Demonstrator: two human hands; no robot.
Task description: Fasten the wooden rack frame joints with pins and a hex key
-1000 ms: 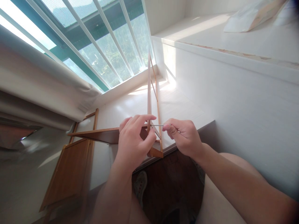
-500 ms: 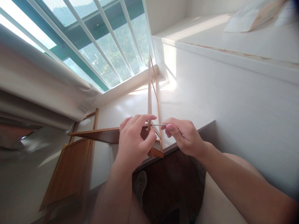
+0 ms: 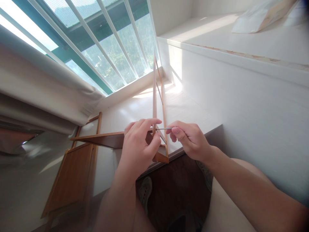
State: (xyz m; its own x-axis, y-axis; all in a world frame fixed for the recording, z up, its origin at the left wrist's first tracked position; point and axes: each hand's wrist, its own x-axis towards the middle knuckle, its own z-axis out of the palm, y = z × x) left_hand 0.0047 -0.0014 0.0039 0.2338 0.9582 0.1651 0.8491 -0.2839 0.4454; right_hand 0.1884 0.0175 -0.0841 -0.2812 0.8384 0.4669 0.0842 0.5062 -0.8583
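Observation:
Between thumb and fingers, my right hand (image 3: 187, 138) pinches a thin metal hex key (image 3: 165, 129). The key's tip meets a small dark screw hole in the upright of a brown wooden frame (image 3: 154, 93). Around that upright and the wooden board (image 3: 103, 140) joined to it, my left hand (image 3: 138, 141) is closed, thumb on the near side and forefinger reaching past the post. Part of the joint is hidden behind the left hand. The frame stands on a white ledge.
A second wooden piece with a panel (image 3: 69, 177) leans at the left. Grey curtains (image 3: 48, 77) hang beside the barred window (image 3: 108, 45). A white shelf (image 3: 217, 35) with a plastic bag (image 3: 260, 17) rises on the right. My shoe (image 3: 145, 193) is on the dark floor below.
My right hand's fingers have shifted slightly on the hex key. My left hand and the wooden frame stay almost where they were.

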